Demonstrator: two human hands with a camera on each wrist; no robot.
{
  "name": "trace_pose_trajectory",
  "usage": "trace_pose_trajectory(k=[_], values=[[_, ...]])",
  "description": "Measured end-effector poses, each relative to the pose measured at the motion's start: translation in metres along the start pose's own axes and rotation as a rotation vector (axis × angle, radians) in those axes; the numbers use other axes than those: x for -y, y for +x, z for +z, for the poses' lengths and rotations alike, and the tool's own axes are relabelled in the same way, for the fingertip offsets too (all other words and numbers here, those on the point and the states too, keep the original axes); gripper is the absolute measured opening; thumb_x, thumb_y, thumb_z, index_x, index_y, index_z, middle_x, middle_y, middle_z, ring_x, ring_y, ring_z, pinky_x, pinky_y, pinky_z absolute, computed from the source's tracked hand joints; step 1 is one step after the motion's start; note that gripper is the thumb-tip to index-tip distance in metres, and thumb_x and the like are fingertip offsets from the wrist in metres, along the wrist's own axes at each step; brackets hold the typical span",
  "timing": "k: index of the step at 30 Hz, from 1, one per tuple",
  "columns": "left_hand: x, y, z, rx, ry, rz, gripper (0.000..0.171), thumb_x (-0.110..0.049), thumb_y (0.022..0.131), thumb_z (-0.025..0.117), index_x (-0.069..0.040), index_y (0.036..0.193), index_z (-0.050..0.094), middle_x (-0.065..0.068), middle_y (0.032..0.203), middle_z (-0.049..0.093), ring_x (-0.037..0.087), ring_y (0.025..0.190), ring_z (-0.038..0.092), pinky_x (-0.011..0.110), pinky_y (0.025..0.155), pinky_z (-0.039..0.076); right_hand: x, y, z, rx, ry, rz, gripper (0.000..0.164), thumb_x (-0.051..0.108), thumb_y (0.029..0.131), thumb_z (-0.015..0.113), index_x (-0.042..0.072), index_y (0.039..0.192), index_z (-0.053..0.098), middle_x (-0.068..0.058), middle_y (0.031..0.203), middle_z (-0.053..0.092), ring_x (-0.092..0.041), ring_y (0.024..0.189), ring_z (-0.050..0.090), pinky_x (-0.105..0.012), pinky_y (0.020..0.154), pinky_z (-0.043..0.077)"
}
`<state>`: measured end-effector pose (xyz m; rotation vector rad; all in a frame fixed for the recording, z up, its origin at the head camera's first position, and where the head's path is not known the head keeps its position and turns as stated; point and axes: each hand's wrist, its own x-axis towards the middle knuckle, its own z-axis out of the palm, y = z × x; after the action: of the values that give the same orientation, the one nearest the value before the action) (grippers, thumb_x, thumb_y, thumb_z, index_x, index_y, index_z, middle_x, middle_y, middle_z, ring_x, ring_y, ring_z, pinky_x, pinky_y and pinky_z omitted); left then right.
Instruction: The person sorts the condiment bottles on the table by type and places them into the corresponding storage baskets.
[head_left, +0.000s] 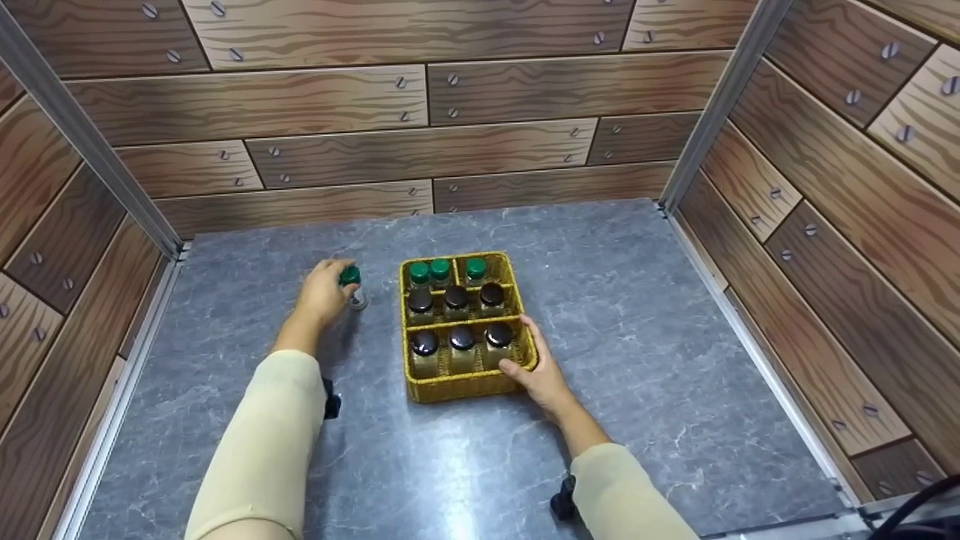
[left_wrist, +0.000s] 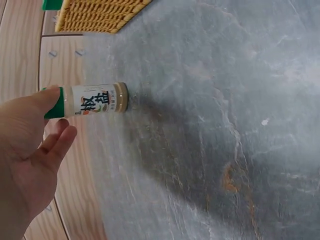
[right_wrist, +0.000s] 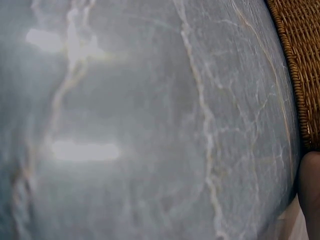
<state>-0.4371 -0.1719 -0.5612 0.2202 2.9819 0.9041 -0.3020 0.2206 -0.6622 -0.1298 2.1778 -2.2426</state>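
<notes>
My left hand pinches the green cap of a small clear seasoning bottle, left of the basket. The left wrist view shows that bottle with a white printed label and pale contents; whether its base touches the tabletop I cannot tell. A yellow woven basket stands in the middle, split into compartments. My right hand grips its near right corner, thumb over the rim and fingers along the outer side. In the right wrist view only a fingertip shows beside the basket's weave.
Inside the basket, three green-capped bottles occupy the far row. Dark-capped jars fill the middle and front rows. The grey marbled tabletop is enclosed by wood-patterned walls. A black cable lies at the near right corner.
</notes>
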Motion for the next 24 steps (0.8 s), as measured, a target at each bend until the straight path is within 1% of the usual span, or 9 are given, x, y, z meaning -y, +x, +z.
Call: trace_pose_trajectory(k=[3,6,9,14,16,18,20,24], values=[[0.0008,0.0000,0.0019,-0.015,0.004,-0.012,0.051,-0.015,0.109,0.065,-0.003,0.157,0.053,0.028,0.156,0.053,0.049,0.145,0.054,0.060,0.123,0.046,-0.0008,0.0004,0.0000,0.004,-0.002,-0.013,0.096,0.006,0.093,0.083,0.016,0.171,0.027,-0.022,0.172,0.038,-0.032,0.146,0.050,-0.028,0.117,0.047],[0.0008,-0.0009,0.0018,-0.039,0.014,-0.018,0.049,-0.014,0.108,0.067,-0.002,0.154,0.056,0.029,0.152,0.056,0.049,0.142,0.056,0.060,0.121,0.047,-0.0008,0.0008,0.0003,0.007,-0.004,-0.022,0.095,0.006,0.094,0.082,0.013,0.170,0.027,-0.023,0.172,0.037,-0.032,0.147,0.049,-0.031,0.119,0.046],[-0.0011,-0.0015,0.0001,-0.040,0.025,-0.032,0.048,-0.015,0.107,0.069,-0.002,0.152,0.057,0.030,0.149,0.058,0.050,0.141,0.057,0.061,0.121,0.047,-0.0003,0.0006,0.0003,0.003,-0.007,-0.016,0.095,0.006,0.094,0.082,0.015,0.171,0.027,-0.023,0.172,0.038,-0.033,0.147,0.049,-0.033,0.121,0.045],[-0.0039,-0.0024,-0.0034,-0.009,0.053,-0.045,0.047,-0.016,0.107,0.068,-0.003,0.151,0.058,0.028,0.146,0.061,0.048,0.139,0.058,0.061,0.120,0.047,0.0014,-0.0006,0.0014,-0.008,-0.006,0.006,0.096,0.005,0.093,0.083,0.019,0.171,0.028,-0.019,0.173,0.038,-0.032,0.147,0.049,-0.025,0.116,0.047],[-0.0039,-0.0026,-0.0039,-0.017,0.067,-0.036,0.045,-0.015,0.106,0.069,-0.002,0.148,0.059,0.028,0.142,0.063,0.048,0.136,0.061,0.060,0.118,0.049,0.0011,-0.0007,0.0013,-0.006,-0.003,0.009,0.097,0.007,0.093,0.083,0.020,0.171,0.028,-0.019,0.172,0.038,-0.032,0.146,0.050,-0.023,0.113,0.048],[-0.0038,-0.0032,-0.0038,-0.035,0.078,-0.024,0.042,-0.014,0.105,0.071,0.000,0.144,0.061,0.029,0.138,0.066,0.047,0.132,0.064,0.059,0.116,0.051,0.0013,-0.0009,0.0016,-0.001,-0.002,0.011,0.097,0.008,0.093,0.083,0.021,0.171,0.027,-0.019,0.172,0.039,-0.032,0.146,0.050,-0.023,0.114,0.048],[-0.0039,-0.0033,-0.0032,-0.047,0.075,-0.027,0.040,-0.013,0.105,0.071,0.002,0.141,0.062,0.029,0.135,0.067,0.047,0.129,0.065,0.059,0.114,0.051,0.0013,-0.0011,0.0018,0.001,0.000,0.012,0.096,0.008,0.094,0.083,0.021,0.171,0.027,-0.020,0.172,0.039,-0.032,0.147,0.049,-0.026,0.117,0.047],[-0.0052,-0.0008,-0.0035,-0.028,0.021,-0.079,0.042,-0.016,0.107,0.069,-0.002,0.145,0.061,0.028,0.139,0.066,0.045,0.132,0.063,0.058,0.115,0.052,0.0017,-0.0007,0.0012,0.000,-0.001,0.010,0.096,0.006,0.094,0.082,0.021,0.172,0.027,-0.019,0.174,0.037,-0.035,0.152,0.046,-0.029,0.121,0.044]])
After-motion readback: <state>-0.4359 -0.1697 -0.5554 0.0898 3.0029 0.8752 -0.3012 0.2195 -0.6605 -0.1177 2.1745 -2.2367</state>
